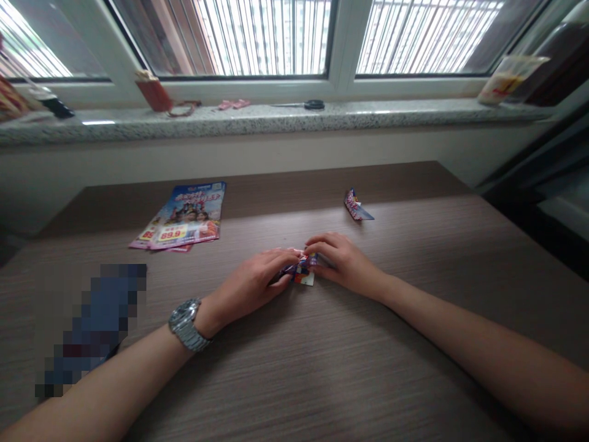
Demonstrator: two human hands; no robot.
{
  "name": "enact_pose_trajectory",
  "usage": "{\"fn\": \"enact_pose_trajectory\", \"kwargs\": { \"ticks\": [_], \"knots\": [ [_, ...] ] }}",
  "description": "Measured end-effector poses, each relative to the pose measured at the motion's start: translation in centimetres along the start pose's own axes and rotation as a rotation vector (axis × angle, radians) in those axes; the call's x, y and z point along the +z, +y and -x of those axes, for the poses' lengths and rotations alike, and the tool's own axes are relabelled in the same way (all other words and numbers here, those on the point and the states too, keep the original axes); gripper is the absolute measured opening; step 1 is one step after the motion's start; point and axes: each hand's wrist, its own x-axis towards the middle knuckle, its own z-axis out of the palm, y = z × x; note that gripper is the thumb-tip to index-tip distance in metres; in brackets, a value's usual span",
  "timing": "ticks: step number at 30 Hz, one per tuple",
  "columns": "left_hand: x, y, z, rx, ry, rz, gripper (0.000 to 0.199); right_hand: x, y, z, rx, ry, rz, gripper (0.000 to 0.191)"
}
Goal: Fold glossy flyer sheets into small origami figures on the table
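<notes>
Between my two hands, at the middle of the wooden table (276, 368), lies a small folded piece of printed paper (304, 276) in blue, red and white. My left hand (257, 276), with a metal watch (188, 324) on its wrist, grips the paper's left side with bent fingers and thumb. From the right, my right hand (343, 261) pinches the other side. The fingers cover much of the paper, so its full shape is hidden. Farther back on the right stands another folded paper piece (354, 205), apart from both hands.
Several printed flyers (193, 215) lie stacked at the back left. A blurred-out dark blue object (99, 325) is beside my left forearm. On the stone windowsill (257, 126) are scissors (313, 105), a red box (154, 92) and a plastic cup (506, 80).
</notes>
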Motion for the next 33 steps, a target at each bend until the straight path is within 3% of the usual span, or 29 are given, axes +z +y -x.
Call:
{"fn": "enact_pose_trajectory", "kwargs": {
  "ticks": [13, 19, 25, 33],
  "knots": [
    [-0.4, -0.1, 0.4, 0.103, -0.111, -0.291, 0.044, -0.3, -0.1, 0.1, -0.011, 0.039, -0.061, 0.027],
    [-0.3, 0.6, 0.6, 0.068, -0.061, -0.436, 0.042, -0.2, -0.6, 0.1, -0.012, 0.065, -0.044, 0.027],
    [-0.2, 0.9, 0.6, 0.041, -0.039, -0.517, 0.040, 0.0, -0.6, 0.4, -0.062, -0.006, 0.002, 0.037],
    [-0.6, 0.6, 0.6, 0.019, 0.041, -0.395, 0.035, -0.1, -0.5, 0.4, -0.025, -0.077, -0.046, 0.036]
  ]
}}
